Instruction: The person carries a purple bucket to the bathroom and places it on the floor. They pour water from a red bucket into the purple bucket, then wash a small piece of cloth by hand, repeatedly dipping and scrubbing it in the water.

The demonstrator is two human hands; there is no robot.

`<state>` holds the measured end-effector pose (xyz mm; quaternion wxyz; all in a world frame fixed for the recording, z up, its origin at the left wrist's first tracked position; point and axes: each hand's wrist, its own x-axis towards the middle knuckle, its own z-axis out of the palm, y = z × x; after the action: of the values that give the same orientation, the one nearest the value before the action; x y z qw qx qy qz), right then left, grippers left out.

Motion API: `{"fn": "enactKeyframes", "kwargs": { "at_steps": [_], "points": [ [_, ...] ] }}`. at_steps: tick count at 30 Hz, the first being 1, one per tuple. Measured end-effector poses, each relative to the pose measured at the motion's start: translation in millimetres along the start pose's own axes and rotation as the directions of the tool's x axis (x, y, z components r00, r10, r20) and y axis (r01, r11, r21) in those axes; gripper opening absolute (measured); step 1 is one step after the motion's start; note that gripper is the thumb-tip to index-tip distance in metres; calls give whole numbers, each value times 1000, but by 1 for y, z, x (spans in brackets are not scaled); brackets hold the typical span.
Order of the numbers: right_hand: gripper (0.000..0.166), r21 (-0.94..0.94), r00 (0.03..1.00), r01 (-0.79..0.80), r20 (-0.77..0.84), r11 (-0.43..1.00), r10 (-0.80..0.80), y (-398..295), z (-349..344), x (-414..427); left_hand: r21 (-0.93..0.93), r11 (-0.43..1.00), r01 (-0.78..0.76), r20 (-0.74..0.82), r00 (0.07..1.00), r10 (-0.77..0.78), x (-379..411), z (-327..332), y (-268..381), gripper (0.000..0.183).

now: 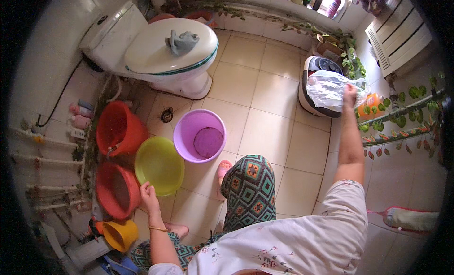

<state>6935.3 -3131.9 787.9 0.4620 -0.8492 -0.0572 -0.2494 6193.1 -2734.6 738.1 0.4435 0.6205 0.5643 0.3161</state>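
My right hand [350,94] is stretched out to the far right, closed on a clear plastic bag [328,89] that hangs over a dark and white foot-bath tub [308,97] with a round control panel. My left hand [149,193] is near the lower rim of a yellow-green plastic basin [159,165]; its fingers are loosely curled, and whether they touch the rim cannot be told. A purple plastic bucket [199,136] with a dark patch at its bottom stands on the tiles in front of my knee.
A toilet [170,48] with a grey cloth [182,42] on its closed lid stands at the upper left. Red buckets [122,128] and a yellow scoop [120,235] are at the left. An orange bottle [370,105], artificial vines [386,105] and a radiator [399,37] line the right wall. A floor drain [166,114] lies near the purple bucket.
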Motion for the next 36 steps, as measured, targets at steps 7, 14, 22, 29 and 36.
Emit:
{"fn": "enactKeyframes", "kwargs": {
  "at_steps": [7, 14, 22, 29, 36],
  "points": [
    [48, -160, 68, -6, 985, 987, 160, -180, 116, -252, -19, 1000, 17, 43, 999, -16, -2, -6, -31, 23],
    [51, -429, -318, -247, 883, 869, 345, -185, 163, -374, -20, 995, 95, 56, 994, -94, -35, -36, -55, 21],
    [24, -321, -101, -408, 946, 855, 307, -181, 173, -402, -92, 970, 227, -65, 970, -233, -68, -57, -81, 22],
    [20, -304, -110, -452, 952, 839, 286, -202, 153, -411, -209, 931, 298, -40, 949, -313, -80, -33, -147, 20],
    [22, -264, -82, -571, 960, 777, 267, -200, 187, -422, -386, 660, 645, 131, 746, -653, -67, -23, -172, 18]
  ]
}}
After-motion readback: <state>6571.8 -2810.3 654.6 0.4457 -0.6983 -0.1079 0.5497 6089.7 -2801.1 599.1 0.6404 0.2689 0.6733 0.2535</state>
